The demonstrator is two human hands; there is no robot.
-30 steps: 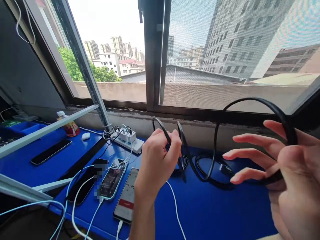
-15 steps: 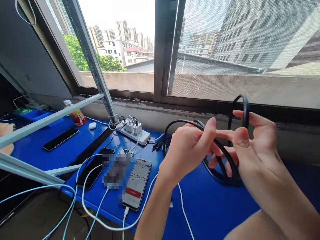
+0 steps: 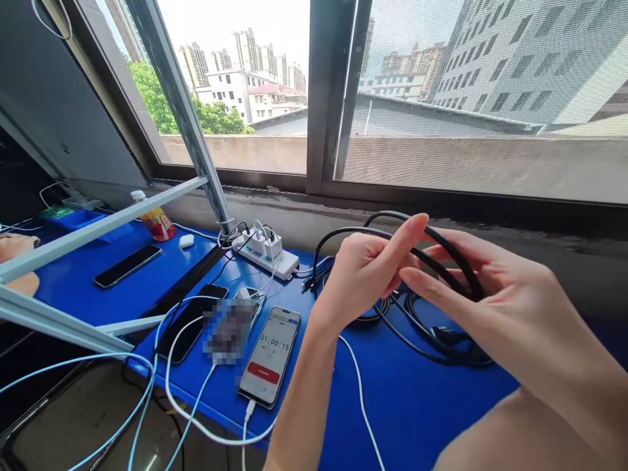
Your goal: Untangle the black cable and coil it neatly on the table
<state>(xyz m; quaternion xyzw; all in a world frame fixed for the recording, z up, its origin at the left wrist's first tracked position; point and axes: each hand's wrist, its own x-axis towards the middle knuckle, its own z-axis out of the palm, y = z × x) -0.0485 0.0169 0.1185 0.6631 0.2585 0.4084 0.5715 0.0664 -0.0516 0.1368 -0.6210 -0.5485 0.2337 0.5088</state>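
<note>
A black cable (image 3: pixel 457 254) runs in loose loops between my two hands above the blue table. My left hand (image 3: pixel 366 265) is closed round it, thumb pointing up and to the right. My right hand (image 3: pixel 510 281) has the loops between its thumb and curled fingers, close to the left hand's fingertips. Lower coils of cable hang or rest beneath the hands at the tabletop, with a dark connector (image 3: pixel 449 335) among them. Part of the grip is hidden behind the fingers.
Left of my hands lie a phone with a lit timer (image 3: pixel 269 356), a white power strip (image 3: pixel 267 255), and dark phones (image 3: pixel 127 265). White and pale blue cables cross the table (image 3: pixel 407 418). A metal frame (image 3: pixel 103 226) rises at left, near another person's hand (image 3: pixel 19 252).
My right hand has come down and closed in toward the left. The loop that stood upright over its fingers now lies lower, slanting between both hands.
</note>
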